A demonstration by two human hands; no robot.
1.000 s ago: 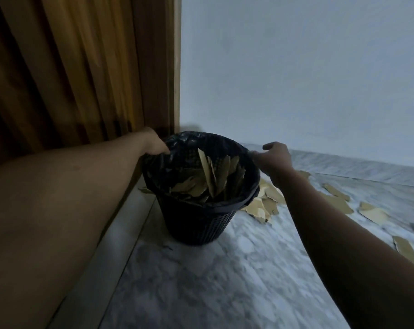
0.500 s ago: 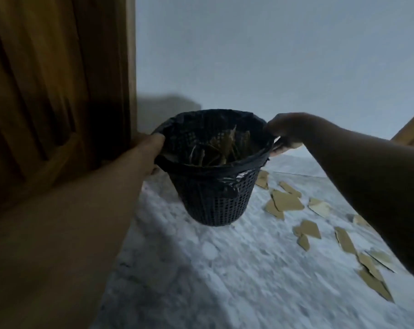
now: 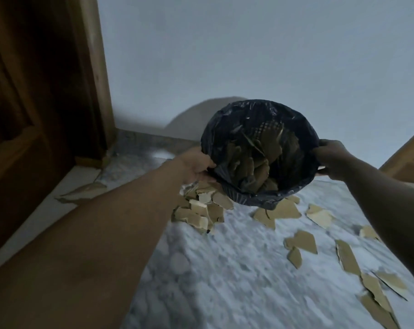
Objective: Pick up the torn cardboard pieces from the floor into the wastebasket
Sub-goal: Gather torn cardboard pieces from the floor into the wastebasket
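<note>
The black mesh wastebasket, lined with a dark plastic bag, hangs in the air above the floor, its mouth tipped toward me. Torn cardboard pieces fill its bottom. My left hand grips the rim on the left side and my right hand grips the rim on the right. Under the basket a heap of tan cardboard pieces lies on the marble floor. More loose cardboard scraps trail off to the right and toward the lower right corner.
A dark wooden door and frame stand at the left, with a pale threshold strip and one cardboard scrap beside it. A plain white wall is behind. Another wooden edge shows at the far right.
The wastebasket has been lifted off the floor by the door, carried right and tilted toward me. Both hands have kept their grip on the rim.
</note>
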